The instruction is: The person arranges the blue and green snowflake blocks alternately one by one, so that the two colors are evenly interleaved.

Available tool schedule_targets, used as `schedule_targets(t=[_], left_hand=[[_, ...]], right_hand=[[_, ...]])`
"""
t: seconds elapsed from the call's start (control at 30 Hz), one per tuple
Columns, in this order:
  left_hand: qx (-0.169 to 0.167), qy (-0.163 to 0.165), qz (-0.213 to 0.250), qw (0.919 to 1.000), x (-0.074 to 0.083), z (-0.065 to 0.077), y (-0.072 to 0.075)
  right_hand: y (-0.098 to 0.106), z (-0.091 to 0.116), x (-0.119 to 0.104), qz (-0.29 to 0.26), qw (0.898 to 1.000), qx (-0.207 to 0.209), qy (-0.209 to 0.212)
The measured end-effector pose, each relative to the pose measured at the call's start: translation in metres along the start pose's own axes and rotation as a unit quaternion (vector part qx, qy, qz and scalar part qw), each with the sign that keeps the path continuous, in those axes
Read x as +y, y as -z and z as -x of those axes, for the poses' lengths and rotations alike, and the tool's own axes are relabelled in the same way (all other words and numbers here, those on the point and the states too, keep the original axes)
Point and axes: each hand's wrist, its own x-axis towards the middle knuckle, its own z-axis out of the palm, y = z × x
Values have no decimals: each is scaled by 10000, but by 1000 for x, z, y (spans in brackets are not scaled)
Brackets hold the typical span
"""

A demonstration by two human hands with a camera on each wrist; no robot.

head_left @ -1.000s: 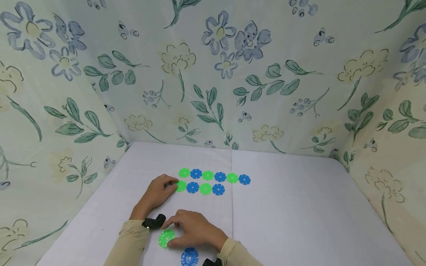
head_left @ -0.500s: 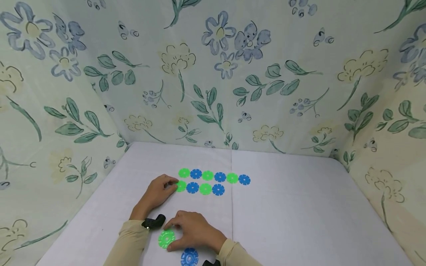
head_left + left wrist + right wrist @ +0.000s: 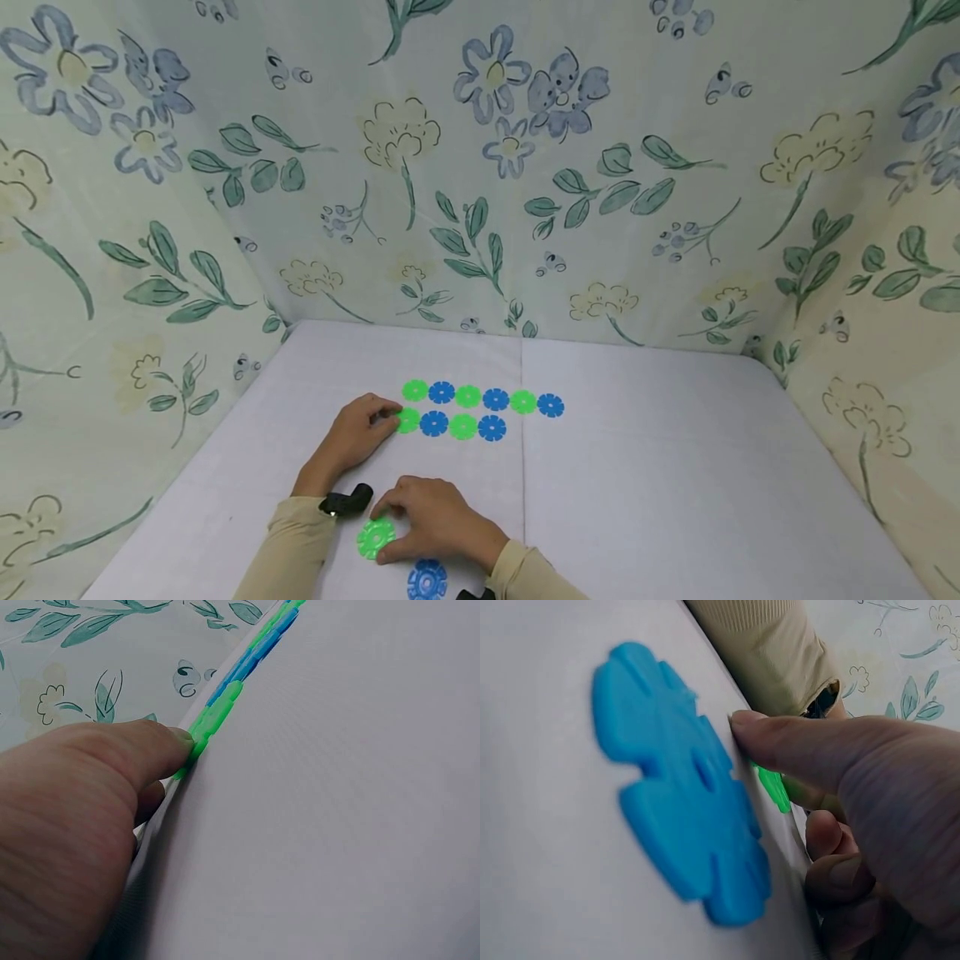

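In the head view, my left hand (image 3: 354,429) stays at the left end of the lower row, thumb and index finger pinching the edge of a green notched plastic snowflake disc (image 3: 409,420). The left wrist view shows that thumb against the green disc (image 3: 217,712). Nearer, my right hand (image 3: 442,521) spans another green snowflake disc (image 3: 371,542), index finger at its far edge and thumb at its near edge. A blue snowflake disc (image 3: 427,580) lies just below the right hand and looms large in the right wrist view, where the green disc is partly hidden behind the thumb.
Two rows of alternating green and blue discs lie flat on the white tablecloth (image 3: 660,467). The back row ends at a blue disc (image 3: 551,406), the shorter front row at another blue disc (image 3: 492,428). Floral cloth (image 3: 480,225) hangs around the table.
The fingers of my right hand have shifted slightly around the near green disc, which has turned and settled a little. My left hand and both rows have not moved.
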Motion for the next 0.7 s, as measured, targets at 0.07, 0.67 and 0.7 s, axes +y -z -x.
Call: schedule_targets(t=[0.07, 0.67, 0.7], left_hand=[[-3, 3, -5, 10000, 0, 0, 0], [7, 50, 57, 10000, -2, 0, -3], [5, 45, 45, 10000, -3, 0, -3]], right_hand=[[1, 0, -1, -98, 9999, -17, -65], [4, 0, 0, -467, 9988, -165, -46], [3, 0, 0, -489, 9987, -156, -18]])
